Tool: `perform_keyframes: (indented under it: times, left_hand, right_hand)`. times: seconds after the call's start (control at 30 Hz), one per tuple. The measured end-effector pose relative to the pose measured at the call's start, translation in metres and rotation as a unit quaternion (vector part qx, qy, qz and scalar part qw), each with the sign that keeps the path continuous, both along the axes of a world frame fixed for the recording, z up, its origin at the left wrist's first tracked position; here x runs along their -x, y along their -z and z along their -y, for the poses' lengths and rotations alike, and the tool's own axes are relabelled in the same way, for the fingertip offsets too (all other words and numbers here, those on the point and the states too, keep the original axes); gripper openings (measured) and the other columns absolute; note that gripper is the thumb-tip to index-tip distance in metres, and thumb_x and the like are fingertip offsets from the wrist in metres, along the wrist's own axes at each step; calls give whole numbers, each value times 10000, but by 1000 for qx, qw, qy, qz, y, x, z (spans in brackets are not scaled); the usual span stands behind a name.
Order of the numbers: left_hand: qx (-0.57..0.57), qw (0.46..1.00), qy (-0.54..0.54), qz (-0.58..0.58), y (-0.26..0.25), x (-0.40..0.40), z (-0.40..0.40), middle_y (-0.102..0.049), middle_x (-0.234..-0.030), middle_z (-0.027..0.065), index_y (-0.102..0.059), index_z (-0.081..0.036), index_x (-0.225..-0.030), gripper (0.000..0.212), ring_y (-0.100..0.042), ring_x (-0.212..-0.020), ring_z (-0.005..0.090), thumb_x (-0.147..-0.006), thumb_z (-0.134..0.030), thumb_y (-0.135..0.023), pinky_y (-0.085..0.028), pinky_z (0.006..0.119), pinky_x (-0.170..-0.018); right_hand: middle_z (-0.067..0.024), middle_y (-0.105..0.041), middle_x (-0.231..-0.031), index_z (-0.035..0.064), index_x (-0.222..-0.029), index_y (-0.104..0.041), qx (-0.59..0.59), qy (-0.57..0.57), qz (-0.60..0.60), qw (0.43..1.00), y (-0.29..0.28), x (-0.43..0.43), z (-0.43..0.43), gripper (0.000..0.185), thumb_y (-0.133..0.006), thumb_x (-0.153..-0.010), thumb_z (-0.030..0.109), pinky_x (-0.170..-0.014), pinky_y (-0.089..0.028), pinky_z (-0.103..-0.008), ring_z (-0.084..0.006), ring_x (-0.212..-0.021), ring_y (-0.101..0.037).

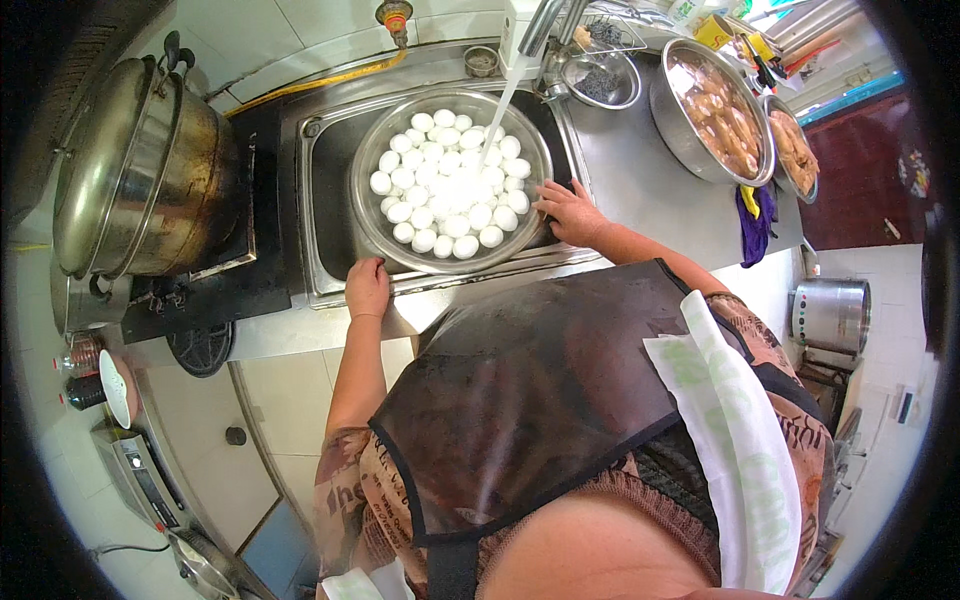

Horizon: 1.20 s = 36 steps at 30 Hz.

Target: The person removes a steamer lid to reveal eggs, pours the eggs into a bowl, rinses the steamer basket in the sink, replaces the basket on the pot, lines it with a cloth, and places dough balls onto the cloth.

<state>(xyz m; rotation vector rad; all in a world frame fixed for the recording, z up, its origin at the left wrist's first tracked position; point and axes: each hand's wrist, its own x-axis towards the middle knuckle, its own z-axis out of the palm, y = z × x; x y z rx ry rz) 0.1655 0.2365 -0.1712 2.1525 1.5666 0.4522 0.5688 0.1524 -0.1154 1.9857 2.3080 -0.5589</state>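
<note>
A wide stainless steel basin (365, 220) sits in the sink (322, 225), heaped with white eggs (422, 218). Water runs from the faucet (541, 28) onto them. My left hand (367, 288) rests on the sink's front edge, left of the basin; its fingers are curled down and partly hidden, so its hold is unclear. At the basin's right rim, my right hand (571, 213) lies with its fingers spread, the tips by the rim, holding nothing.
A large steamer pot (150, 172) stands on the stove at left. On the right counter are a steel bowl of raw meat in liquid (712, 112), a second bowl of meat (793, 150), a small bowl with a scouring pad (600, 82) and a purple cloth (756, 225).
</note>
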Motion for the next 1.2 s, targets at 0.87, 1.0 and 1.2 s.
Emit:
perform_keyframes:
  times: [0.87,1.0,1.2]
  left_hand:
    - [88,995,1,46,6,4,-7,-598,-922,140,-633,-2,-896,194,-586,-844,291,-796,-162,-590,-464,360,-770]
    - [65,998,10,20,6,4,-5,-603,-923,146,-636,-2,-894,204,-578,-871,310,-798,-173,-581,-456,374,-793]
    - [82,996,-9,23,7,-1,-8,-610,-937,133,-650,-29,-893,204,-560,-928,313,-795,-193,-577,-438,384,-840]
  right_hand:
    - [-117,-632,-1072,126,-817,-715,128,-482,-527,688,-328,15,26,261,-534,-908,291,-1066,-160,-545,-268,-1047,-537]
    - [-97,-640,-1030,126,-771,-701,90,-429,-501,746,-335,19,21,187,-569,-872,212,-1054,-195,-539,-257,-997,-545]
    - [-114,-616,-1074,139,-868,-708,98,-424,-460,774,-336,26,5,119,-640,-851,235,-1011,-268,-504,-273,-1009,-545]
